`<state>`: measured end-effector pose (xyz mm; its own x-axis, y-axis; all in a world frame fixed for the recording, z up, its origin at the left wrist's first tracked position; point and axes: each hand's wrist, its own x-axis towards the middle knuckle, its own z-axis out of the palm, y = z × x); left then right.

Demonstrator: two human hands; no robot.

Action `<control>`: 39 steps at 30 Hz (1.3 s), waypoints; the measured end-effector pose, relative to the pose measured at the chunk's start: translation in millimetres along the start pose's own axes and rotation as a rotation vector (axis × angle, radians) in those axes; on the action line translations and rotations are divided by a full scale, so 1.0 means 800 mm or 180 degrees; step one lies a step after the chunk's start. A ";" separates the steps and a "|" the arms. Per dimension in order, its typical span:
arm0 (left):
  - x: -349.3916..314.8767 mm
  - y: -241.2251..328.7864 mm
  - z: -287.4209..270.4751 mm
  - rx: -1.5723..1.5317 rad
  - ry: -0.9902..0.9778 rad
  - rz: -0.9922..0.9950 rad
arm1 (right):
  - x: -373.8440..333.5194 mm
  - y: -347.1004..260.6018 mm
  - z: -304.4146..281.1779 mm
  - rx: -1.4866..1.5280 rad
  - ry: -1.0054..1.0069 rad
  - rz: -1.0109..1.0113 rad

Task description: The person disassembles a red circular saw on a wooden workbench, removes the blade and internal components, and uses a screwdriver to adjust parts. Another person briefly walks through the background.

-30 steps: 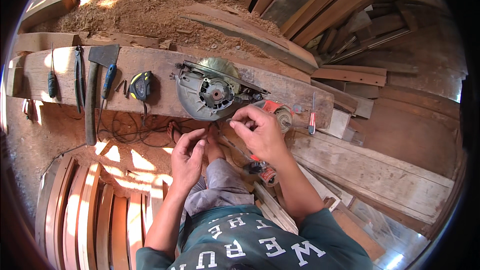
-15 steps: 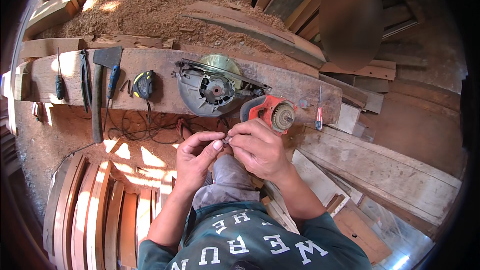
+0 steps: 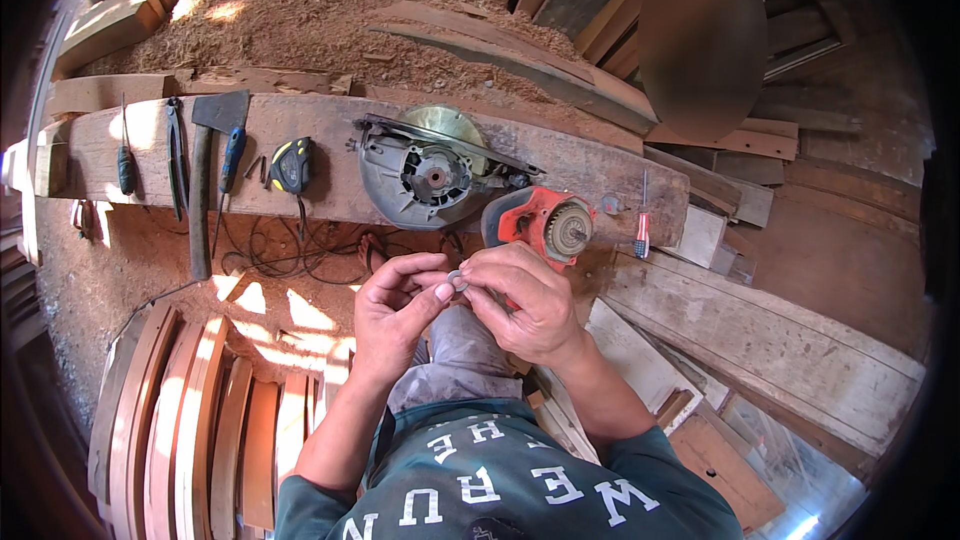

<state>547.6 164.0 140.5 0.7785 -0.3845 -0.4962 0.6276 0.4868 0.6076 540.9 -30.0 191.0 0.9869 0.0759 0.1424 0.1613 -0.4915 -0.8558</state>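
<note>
Between the fingertips of my left hand (image 3: 397, 305) and my right hand (image 3: 525, 302) is a small grey metal ring (image 3: 458, 281). Both hands pinch it from either side, above my lap. Past them on a thick wooden plank (image 3: 330, 170) lies the grey housing of a circular saw (image 3: 425, 175), its round blade (image 3: 440, 130) at the far side. To its right sits the saw's red motor body (image 3: 555, 227), with a toothed gear facing up. A screwdriver with a red and white handle (image 3: 642, 230) lies farther right.
At the plank's left lie a dark-handled screwdriver (image 3: 126, 170), pliers (image 3: 177, 160), a hatchet (image 3: 202, 170), a blue-handled screwdriver (image 3: 231, 160) and a tape measure (image 3: 291, 166). Sawdust (image 3: 300, 20) covers the ground beyond. Stacked boards (image 3: 165, 430) stand at the near left; a cord (image 3: 270, 255) runs below.
The grey ring has turned so that its round face and hole show more. My fingers have shifted slightly around it, and the view has moved a little.
</note>
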 end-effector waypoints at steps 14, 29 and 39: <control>-0.009 -0.009 -0.009 0.0495 0.0046 -0.0083 | -0.014 0.005 0.000 -0.0001 -0.0255 0.0193; -0.004 -0.014 -0.009 0.0816 -0.0064 -0.0239 | -0.017 0.003 0.007 -0.0011 -0.0366 0.0529; 0.000 -0.016 -0.007 0.0995 -0.0037 -0.0395 | -0.022 0.013 0.003 -0.0364 -0.0497 0.0263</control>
<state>539.6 162.2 129.7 0.6949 -0.4356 -0.5722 0.6883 0.1722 0.7047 525.5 -34.7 178.6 0.9870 0.1603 -0.0124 0.0868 -0.5962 -0.7981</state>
